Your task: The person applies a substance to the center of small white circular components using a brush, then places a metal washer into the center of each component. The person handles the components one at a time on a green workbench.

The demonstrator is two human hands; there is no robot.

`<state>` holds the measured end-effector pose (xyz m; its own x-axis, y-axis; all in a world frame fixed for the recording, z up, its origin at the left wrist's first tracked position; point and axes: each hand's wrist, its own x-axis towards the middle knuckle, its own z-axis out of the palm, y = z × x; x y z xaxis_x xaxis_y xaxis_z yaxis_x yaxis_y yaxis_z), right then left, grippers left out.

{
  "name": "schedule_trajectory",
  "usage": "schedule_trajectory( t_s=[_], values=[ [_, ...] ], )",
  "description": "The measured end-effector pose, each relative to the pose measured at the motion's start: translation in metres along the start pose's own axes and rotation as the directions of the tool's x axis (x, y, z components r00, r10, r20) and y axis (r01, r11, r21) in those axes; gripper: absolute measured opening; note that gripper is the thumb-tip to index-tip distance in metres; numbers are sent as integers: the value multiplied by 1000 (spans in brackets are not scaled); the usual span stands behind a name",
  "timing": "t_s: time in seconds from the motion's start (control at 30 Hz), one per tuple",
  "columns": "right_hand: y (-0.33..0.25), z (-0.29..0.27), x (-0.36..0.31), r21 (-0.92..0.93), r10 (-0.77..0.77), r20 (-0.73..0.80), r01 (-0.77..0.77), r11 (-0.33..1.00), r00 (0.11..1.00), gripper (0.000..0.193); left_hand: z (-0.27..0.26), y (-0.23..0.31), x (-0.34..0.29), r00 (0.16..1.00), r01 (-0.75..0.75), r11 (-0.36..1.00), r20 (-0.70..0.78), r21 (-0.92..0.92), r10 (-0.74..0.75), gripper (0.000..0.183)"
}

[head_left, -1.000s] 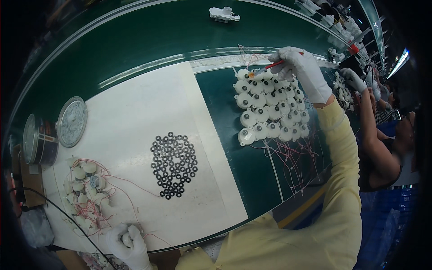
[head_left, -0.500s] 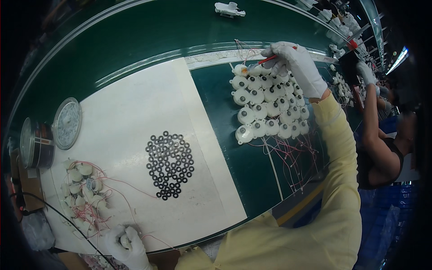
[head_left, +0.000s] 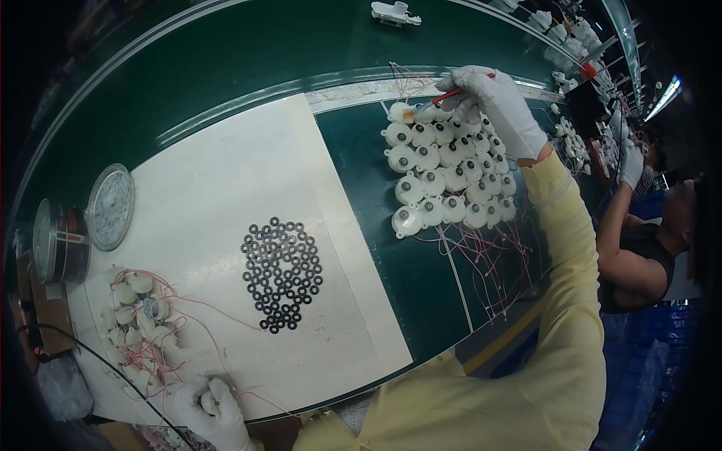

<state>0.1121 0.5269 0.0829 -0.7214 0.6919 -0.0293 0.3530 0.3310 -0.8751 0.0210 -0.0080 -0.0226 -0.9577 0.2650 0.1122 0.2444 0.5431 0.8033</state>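
Note:
My right hand [head_left: 492, 101], in a white glove, is closed on a slim red-handled brush [head_left: 449, 95]. Its pale tip points down at the far-left unit of a group of round white motor housings [head_left: 453, 156], where an orange patch [head_left: 408, 115] shows. Most of these housings have a dark ring at the centre, and their pink and white wires trail toward me. At the near left, my gloved left hand [head_left: 214, 413] is curled around a small round white motor [head_left: 209, 404]. Beside it lies a heap of similar motors [head_left: 134, 331] with tangled red wires.
Many black rings [head_left: 280, 274] lie on the white sheet [head_left: 203, 180]. A clear tub [head_left: 60, 240] and its round lid [head_left: 113, 207] stand at the left. A white part [head_left: 395, 13] sits on the green belt [head_left: 301, 41]. A co-worker [head_left: 639, 255] is at the right.
The white part on the belt has shifted slightly right. The co-worker's raised hand has come down. My hands keep nearly the same places and grips.

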Motion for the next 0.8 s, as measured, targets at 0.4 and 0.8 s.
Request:
schedule_trajectory(
  t_s=[0.4, 0.8],
  values=[
    [5, -1, -4, 44, 8, -18, -7, 999, 1000, 35, 1, 0, 1, 993, -114, 990, -25, 85, 116, 17],
    [8, -5, -8, 43, 17, -28, -16, 999, 999, 36, 0, -1, 0, 997, -71, 994, -25, 83, 74, 19]
  ],
)
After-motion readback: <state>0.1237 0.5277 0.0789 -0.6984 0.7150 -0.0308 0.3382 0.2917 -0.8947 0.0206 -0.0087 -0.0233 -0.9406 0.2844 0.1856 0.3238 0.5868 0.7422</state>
